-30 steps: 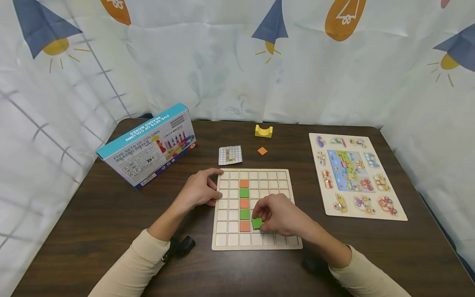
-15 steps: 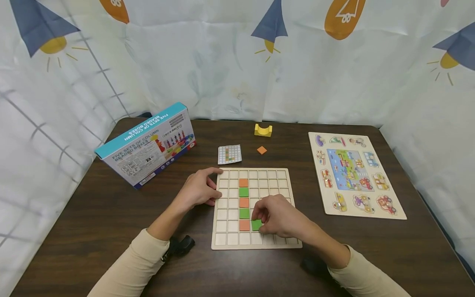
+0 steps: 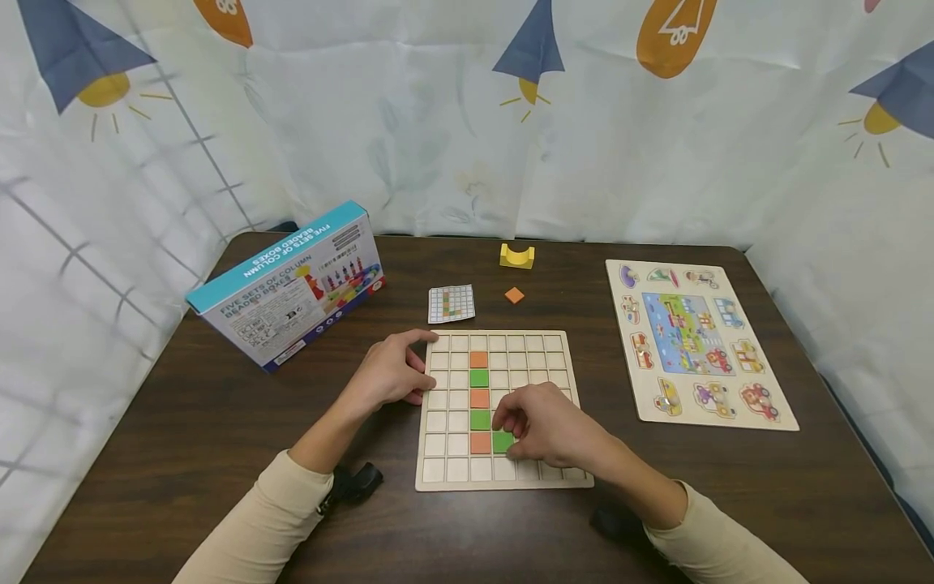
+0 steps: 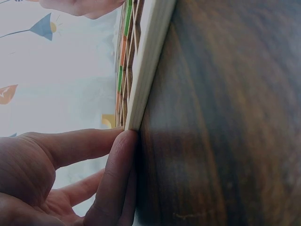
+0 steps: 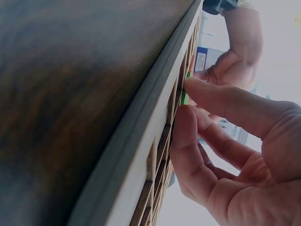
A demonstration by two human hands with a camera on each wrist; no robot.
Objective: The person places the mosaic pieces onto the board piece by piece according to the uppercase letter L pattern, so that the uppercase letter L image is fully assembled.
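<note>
A square wooden grid board point(image 3: 456, 470) lies on the table with a column of alternating orange and green tiles in it. My left hand point(image 3: 390, 369) holds the board at its left edge near the far corner; in the left wrist view its fingers point(image 4: 120, 153) meet the board's rim. My right hand point(image 3: 550, 426) holds a green tile point(image 3: 502, 442) by its right side with thumb and fingers. This tile lies at the cell right of the nearest orange tile point(image 3: 480, 443). The right wrist view shows the fingertips point(image 5: 186, 120) close to the grid, with only a green sliver visible.
Beyond the board lie a small pattern card point(image 3: 451, 304), a loose orange tile point(image 3: 514, 295) and a yellow arched block point(image 3: 517, 257). A blue-and-white box point(image 3: 292, 284) stands at the left. A picture puzzle board point(image 3: 700, 345) lies at the right.
My right hand has shifted slightly left with the green tile, which now sits closer to the orange tile and straighter over its cell. My left hand has stayed at the board's edge.
</note>
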